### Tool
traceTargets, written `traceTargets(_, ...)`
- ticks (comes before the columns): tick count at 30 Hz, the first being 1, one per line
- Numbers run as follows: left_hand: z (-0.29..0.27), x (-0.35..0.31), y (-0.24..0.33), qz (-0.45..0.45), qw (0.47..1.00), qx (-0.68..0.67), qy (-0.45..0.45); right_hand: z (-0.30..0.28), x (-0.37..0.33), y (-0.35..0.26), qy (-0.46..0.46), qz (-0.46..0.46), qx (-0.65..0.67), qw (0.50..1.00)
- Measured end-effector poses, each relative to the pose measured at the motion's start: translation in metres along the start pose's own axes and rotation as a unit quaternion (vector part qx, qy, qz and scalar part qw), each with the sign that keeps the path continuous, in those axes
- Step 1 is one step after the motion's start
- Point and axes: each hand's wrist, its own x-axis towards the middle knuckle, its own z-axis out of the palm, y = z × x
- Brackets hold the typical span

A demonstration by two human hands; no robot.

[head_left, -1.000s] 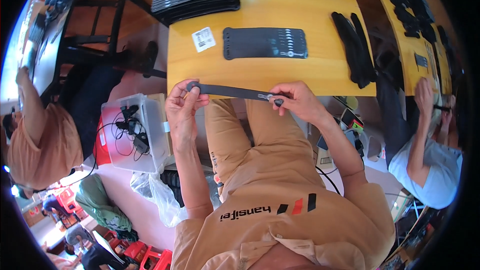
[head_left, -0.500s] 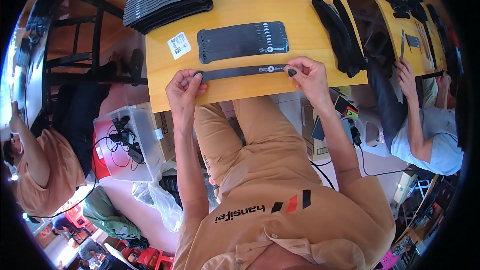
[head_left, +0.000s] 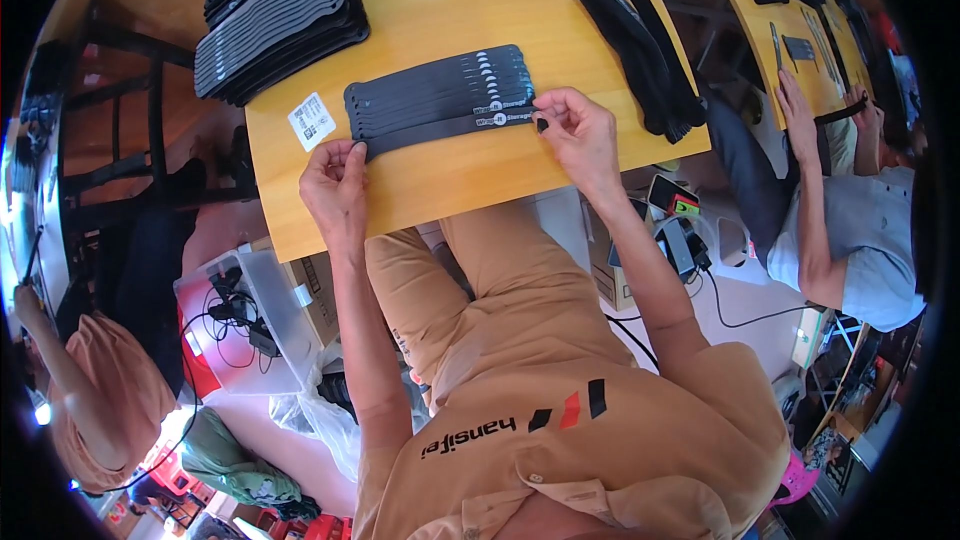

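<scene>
A black strap (head_left: 430, 130) with white printing near one end is stretched between my two hands. My left hand (head_left: 336, 188) pinches its left end between thumb and fingers. At the other end, my right hand (head_left: 582, 138) grips it the same way, with a dark tip showing below the fingers. The strap lies along the near edge of a row of overlapping black straps (head_left: 415, 90), partly over or against them; I cannot tell which. A white printed label (head_left: 312, 121) sits left of the row.
Tall stacks of dark straps (head_left: 285, 25) stand at the far left of the yellow table (head_left: 430, 185). Long black fuzzy strips (head_left: 630, 65) lie at the right. A clear bin (head_left: 235, 320) with cables is below on the left. Co-workers sit on both sides, one person's hand (head_left: 797, 110) at the right table.
Both hands have carried the strap away from me, from the bare wood near the table edge to the near side of the strap row. The whole view has also shifted.
</scene>
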Motion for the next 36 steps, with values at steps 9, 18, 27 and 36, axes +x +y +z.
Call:
traceTargets(9, 0.001, 0.001, 0.003, -0.014, 1.0, 0.006, 0.005, 0.005, 0.004, -0.002, 0.032, -0.031, -0.029, 0.999)
traceTargets(18, 0.003, 0.002, -0.001, -0.005, 1.0, -0.008, 0.008, 0.008, 0.006, -0.004, 0.057, -0.026, -0.033, 0.997)
traceTargets(27, 0.002, 0.003, -0.005, 0.027, 1.0, 0.011, 0.005, 0.009, 0.007, -0.011, 0.059, -0.014, -0.058, 0.996)
traceTargets(36, 0.004, 0.003, -0.002, -0.004, 1.0, 0.001, 0.01, 0.009, 0.008, -0.014, 0.055, 0.006, -0.085, 0.995)
